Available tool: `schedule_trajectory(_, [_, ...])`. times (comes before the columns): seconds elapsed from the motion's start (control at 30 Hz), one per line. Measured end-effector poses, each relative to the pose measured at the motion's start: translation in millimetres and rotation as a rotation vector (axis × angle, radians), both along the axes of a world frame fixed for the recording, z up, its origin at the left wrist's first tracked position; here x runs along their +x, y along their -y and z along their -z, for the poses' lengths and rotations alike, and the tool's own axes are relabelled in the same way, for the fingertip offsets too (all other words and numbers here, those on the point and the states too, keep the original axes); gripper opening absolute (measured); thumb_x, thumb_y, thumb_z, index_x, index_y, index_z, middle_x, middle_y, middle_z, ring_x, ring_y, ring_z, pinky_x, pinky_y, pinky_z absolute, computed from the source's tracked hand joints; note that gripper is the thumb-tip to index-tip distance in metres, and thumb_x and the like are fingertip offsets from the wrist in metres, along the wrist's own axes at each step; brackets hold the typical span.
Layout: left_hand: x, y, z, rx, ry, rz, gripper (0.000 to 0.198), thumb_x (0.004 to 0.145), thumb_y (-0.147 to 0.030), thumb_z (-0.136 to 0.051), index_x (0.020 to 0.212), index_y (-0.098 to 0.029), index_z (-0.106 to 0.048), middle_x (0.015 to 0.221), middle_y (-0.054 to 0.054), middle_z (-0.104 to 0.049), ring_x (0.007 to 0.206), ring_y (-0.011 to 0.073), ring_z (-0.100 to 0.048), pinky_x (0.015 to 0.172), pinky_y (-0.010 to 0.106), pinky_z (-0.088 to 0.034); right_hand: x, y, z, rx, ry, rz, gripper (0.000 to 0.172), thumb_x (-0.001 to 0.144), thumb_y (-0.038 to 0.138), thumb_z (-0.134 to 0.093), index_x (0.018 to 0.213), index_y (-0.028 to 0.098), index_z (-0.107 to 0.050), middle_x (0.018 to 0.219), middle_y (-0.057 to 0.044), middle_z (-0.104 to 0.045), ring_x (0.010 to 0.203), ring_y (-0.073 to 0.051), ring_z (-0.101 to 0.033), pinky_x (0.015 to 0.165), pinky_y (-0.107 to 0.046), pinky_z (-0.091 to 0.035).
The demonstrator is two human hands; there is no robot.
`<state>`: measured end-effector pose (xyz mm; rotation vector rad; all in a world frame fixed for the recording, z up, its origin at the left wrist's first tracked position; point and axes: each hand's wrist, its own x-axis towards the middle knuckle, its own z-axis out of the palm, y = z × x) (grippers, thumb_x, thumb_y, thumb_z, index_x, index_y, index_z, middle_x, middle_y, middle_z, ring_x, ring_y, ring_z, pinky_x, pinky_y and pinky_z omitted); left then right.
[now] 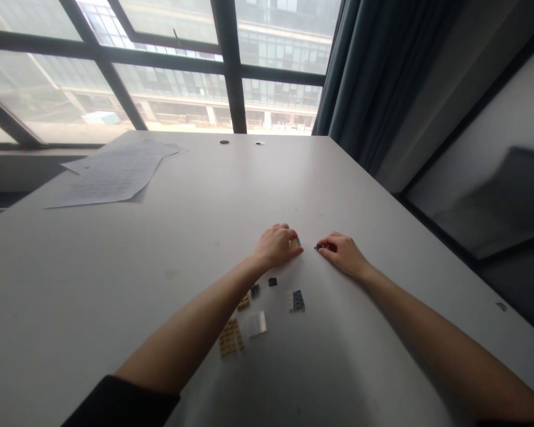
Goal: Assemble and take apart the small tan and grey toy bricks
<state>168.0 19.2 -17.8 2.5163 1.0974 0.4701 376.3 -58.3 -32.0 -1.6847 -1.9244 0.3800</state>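
Observation:
My left hand [276, 244] is closed around a small tan and grey building-brick piece [296, 242], its fingers hiding part of it. To its right, my right hand [339, 252] pinches a small dark brick [318, 247] between thumb and fingertips. A gap separates the two held pieces. Nearer to me lie a black brick [273, 281] and a white-and-dark-grey studded piece [298, 300]. Beside my left forearm are tan studded bricks [228, 339], partly covered, a dark piece [254, 291] and a whitish, clear-looking piece [257, 324].
The white table [196, 237] stretches to the window. Printed papers [115, 175] lie at its far left. Two round cable holes [224, 142] sit near the far edge. A dark curtain [382, 65] hangs at the right, and a small dark item [501, 306] lies by the right edge.

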Motion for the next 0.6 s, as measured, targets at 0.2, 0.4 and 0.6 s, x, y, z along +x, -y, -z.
schedule_trajectory(0.2, [6, -7, 8.6, -0.033, 0.014, -0.044, 0.032, 0.074, -0.042, -0.064, 0.096, -0.02, -0.071, 0.097, 0.008, -0.063, 0.093, 0.024, -0.059, 0.082, 0.033, -0.047, 0, -8, 7.6, 0.037, -0.026, -0.003, 0.014, 0.079, 0.018, -0.062, 0.089, 0.017, -0.072, 0.079, -0.002, -0.061, 0.071, -0.015, -0.057, 0.07, -0.026, -0.045])
schedule_trajectory(0.4, [8, -8, 9.7, -0.045, 0.043, -0.051, 0.033, 0.071, -0.041, -0.068, 0.096, -0.019, -0.071, 0.098, 0.009, -0.062, 0.097, 0.0265, -0.058, 0.085, 0.036, -0.047, -2, -9, 9.0, 0.067, -0.037, 0.002, 0.013, 0.079, 0.019, -0.061, 0.087, 0.017, -0.072, 0.077, -0.002, -0.059, 0.071, -0.015, -0.056, 0.07, -0.028, -0.045])
schedule_trajectory(0.6, [-10, -2, 1.0, -0.081, 0.122, -0.066, 0.056, 0.072, -0.05, -0.069, 0.117, -0.018, -0.061, 0.102, 0.007, -0.063, 0.091, 0.0224, -0.061, 0.083, 0.034, -0.049, -1, -6, 11.2, 0.088, -0.083, 0.032, 0.02, 0.077, 0.023, -0.063, 0.095, 0.017, -0.07, 0.08, -0.003, -0.062, 0.067, -0.015, -0.055, 0.068, -0.029, -0.046])
